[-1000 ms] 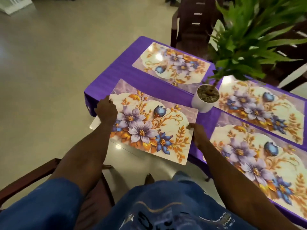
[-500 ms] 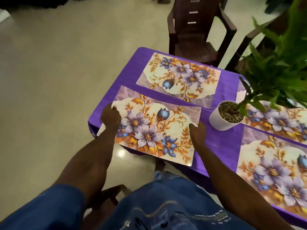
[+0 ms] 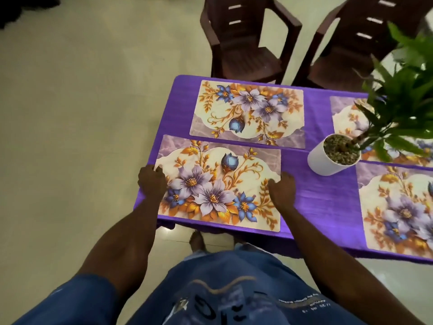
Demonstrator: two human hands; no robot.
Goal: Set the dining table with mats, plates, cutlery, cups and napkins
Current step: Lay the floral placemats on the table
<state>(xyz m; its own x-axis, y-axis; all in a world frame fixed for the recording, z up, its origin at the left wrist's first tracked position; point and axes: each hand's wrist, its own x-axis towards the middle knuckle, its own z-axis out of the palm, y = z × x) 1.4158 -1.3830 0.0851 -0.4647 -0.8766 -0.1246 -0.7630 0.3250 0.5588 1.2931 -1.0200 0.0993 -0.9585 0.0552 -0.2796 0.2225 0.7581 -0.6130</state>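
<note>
Viewpoint: a head camera looks down over a person's blue shirt and both forearms toward a surface (image 3: 328,202) draped in purple cloth.
Left hand: the left hand (image 3: 151,182) sits at the left short edge of the near mat, fingers curled over the edge. Whether the thumb is under it is hidden, so the grip reads as a light pinch, not certain.
Right hand: the right hand (image 3: 282,188) rests at the right short edge of the same mat, fingers bent onto its top. The thumb is out of sight here too.
Near mat: the near mat (image 3: 220,184), printed with purple and blue flowers and gold leaves, lies flat at the surface's near left corner, its front edge close to the surface's rim.
How it will handle: judging by its thin, flat look, the mat is probably light and slightly flexible, with a smooth face that may slide on the cloth. Holding both short edges, as now, should keep it from sagging or skewing.
Other mats: 1 far mat (image 3: 248,111) lies just beyond, close alongside the near one. 2 more show at the right, partly cut off.
Plant: a white pot (image 3: 328,160) with a leafy green plant stands between the mats.
Chairs: 2 dark chairs (image 3: 246,41) stand at the far side.
Still missing: no plates, cutlery, cups or napkins are visible.
</note>
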